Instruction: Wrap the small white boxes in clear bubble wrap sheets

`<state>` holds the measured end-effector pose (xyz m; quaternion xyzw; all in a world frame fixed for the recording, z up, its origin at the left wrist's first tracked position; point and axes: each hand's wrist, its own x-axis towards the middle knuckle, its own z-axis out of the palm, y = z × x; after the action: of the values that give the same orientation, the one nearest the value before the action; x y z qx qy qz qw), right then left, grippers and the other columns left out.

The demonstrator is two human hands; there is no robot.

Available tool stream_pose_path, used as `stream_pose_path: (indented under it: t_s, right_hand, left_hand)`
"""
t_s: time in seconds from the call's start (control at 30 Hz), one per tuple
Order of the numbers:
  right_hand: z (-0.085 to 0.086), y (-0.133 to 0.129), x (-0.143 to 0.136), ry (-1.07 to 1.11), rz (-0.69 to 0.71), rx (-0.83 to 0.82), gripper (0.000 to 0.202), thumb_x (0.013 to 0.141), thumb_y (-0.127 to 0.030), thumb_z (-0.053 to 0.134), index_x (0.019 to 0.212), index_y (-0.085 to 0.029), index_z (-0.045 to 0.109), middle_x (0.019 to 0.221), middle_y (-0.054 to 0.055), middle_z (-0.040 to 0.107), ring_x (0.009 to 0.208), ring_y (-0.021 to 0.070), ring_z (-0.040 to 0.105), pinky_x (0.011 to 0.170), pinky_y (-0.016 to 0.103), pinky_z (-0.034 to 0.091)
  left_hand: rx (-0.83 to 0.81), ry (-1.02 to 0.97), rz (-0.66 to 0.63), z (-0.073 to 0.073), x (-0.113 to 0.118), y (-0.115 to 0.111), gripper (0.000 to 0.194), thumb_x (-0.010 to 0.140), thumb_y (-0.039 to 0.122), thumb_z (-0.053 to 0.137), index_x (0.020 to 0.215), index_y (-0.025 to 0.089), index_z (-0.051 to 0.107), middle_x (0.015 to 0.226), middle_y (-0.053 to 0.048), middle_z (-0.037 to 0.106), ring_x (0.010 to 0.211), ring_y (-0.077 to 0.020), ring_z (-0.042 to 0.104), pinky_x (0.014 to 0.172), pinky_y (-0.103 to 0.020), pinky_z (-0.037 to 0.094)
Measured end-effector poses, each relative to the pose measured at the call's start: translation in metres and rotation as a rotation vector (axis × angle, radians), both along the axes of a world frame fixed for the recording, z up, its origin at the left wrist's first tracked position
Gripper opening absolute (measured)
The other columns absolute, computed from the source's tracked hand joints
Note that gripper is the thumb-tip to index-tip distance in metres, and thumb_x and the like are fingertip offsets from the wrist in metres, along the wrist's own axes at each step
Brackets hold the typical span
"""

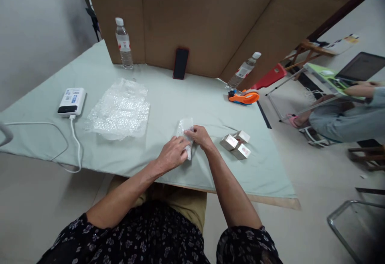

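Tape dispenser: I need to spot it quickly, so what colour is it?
Orange tape dispenser, clearest in the head view.

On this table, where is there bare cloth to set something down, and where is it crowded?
Free: the stretch between the bubble wrap sheets and the tape dispenser, in front of the phone; also the near edge left of the left hand. Crowded: around both hands, the right hand on the wrapped bundle, with small boxes beside it.
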<state>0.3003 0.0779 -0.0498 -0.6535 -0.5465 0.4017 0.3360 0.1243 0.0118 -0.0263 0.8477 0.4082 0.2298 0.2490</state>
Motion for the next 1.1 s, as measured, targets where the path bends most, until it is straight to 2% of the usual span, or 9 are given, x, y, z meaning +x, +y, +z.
stream_pose_path:
  t_s: [0.2, 0.33, 0.5, 0.57, 0.63, 0.73, 0.8, 0.97, 1.1]
  right_hand:
    - [0.006, -0.017, -0.020, 0.223, -0.060, 0.145, 0.029, 0.065, -0.048, 0.066, 0.067, -0.021, 0.055, 0.062, -0.005, 0.052, 0.061, 0.0117, 0.044, 0.057, 0.023, 0.038]
    - [0.017, -0.040, -0.028, 0.418, -0.089, 0.189, 0.032, 0.068, -0.047, 0.070, 0.082, -0.020, 0.064, 0.077, -0.001, 0.066, 0.073, 0.0156, 0.058, 0.074, 0.029, 0.049]
    - [0.023, -0.068, -0.026, 0.328, -0.001, 0.233, 0.029, 0.074, -0.047, 0.070, 0.086, -0.021, 0.070, 0.086, 0.002, 0.071, 0.085, 0.0203, 0.063, 0.086, 0.036, 0.050]
    - [0.022, -0.076, -0.025, 0.265, 0.028, 0.254, 0.028, 0.076, -0.047, 0.069, 0.087, -0.021, 0.072, 0.091, 0.003, 0.072, 0.091, 0.0218, 0.064, 0.092, 0.038, 0.048]
    - [0.021, -0.083, -0.023, 0.217, 0.035, 0.285, 0.025, 0.076, -0.045, 0.071, 0.088, -0.022, 0.074, 0.099, 0.004, 0.072, 0.099, 0.0232, 0.064, 0.098, 0.040, 0.046]
    - [0.017, -0.092, -0.019, 0.151, 0.065, 0.346, 0.021, 0.078, -0.043, 0.070, 0.084, -0.023, 0.074, 0.107, 0.006, 0.070, 0.107, 0.0239, 0.062, 0.101, 0.040, 0.044]
    - [0.013, -0.100, -0.015, 0.083, 0.122, 0.384, 0.020, 0.082, -0.042, 0.067, 0.088, -0.024, 0.074, 0.110, 0.007, 0.068, 0.109, 0.0235, 0.062, 0.102, 0.040, 0.044]
    - [0.001, -0.114, -0.012, -0.227, 0.238, 0.507, 0.043, 0.077, -0.042, 0.073, 0.117, -0.025, 0.067, 0.129, 0.011, 0.061, 0.124, 0.0285, 0.054, 0.108, 0.047, 0.040]
    - [-0.001, -0.106, -0.020, -0.216, 0.133, 0.562, 0.031, 0.081, -0.034, 0.066, 0.110, -0.023, 0.067, 0.119, 0.011, 0.066, 0.114, 0.0275, 0.058, 0.101, 0.044, 0.044]
  left_hand:
    - [-0.055, -0.065, 0.050, -0.006, -0.001, 0.005, 0.032, 0.079, 0.011, 0.053, 0.107, 0.020, 0.065, 0.110, -0.008, 0.067, 0.109, -0.0240, 0.058, 0.103, -0.040, 0.047]
    - [-0.099, -0.159, 0.171, -0.011, -0.001, -0.002, 0.030, 0.080, 0.017, 0.056, 0.108, 0.020, 0.064, 0.113, -0.008, 0.059, 0.107, -0.0214, 0.059, 0.098, -0.036, 0.050]
    - [-0.046, -0.212, 0.378, -0.014, -0.003, -0.004, 0.049, 0.074, 0.023, 0.066, 0.120, 0.015, 0.053, 0.116, -0.013, 0.055, 0.116, -0.0267, 0.053, 0.101, -0.042, 0.047]
    - [-0.040, -0.216, 0.346, -0.014, -0.006, 0.002, 0.063, 0.071, 0.023, 0.069, 0.129, 0.015, 0.048, 0.124, -0.014, 0.053, 0.121, -0.0286, 0.050, 0.106, -0.045, 0.044]
    - [-0.072, -0.221, 0.233, -0.013, -0.011, 0.009, 0.063, 0.070, 0.020, 0.070, 0.130, 0.019, 0.049, 0.133, -0.014, 0.051, 0.129, -0.0281, 0.047, 0.111, -0.046, 0.039]
    - [-0.163, -0.235, 0.089, -0.011, -0.018, 0.017, 0.032, 0.075, 0.021, 0.069, 0.106, 0.020, 0.061, 0.134, -0.012, 0.052, 0.134, -0.0260, 0.044, 0.112, -0.043, 0.038]
    - [-0.199, -0.256, 0.049, -0.011, -0.022, 0.017, 0.017, 0.076, 0.020, 0.069, 0.091, 0.019, 0.061, 0.130, -0.013, 0.055, 0.132, -0.0252, 0.047, 0.110, -0.042, 0.041]
    - [-0.229, -0.334, 0.043, -0.013, -0.020, 0.015, 0.015, 0.074, 0.015, 0.067, 0.088, 0.018, 0.062, 0.127, -0.012, 0.059, 0.126, -0.0245, 0.053, 0.109, -0.041, 0.041]
    - [-0.324, -0.385, 0.092, -0.013, -0.022, 0.021, 0.017, 0.075, 0.018, 0.064, 0.092, 0.015, 0.065, 0.133, -0.015, 0.057, 0.129, -0.0274, 0.051, 0.112, -0.042, 0.038]
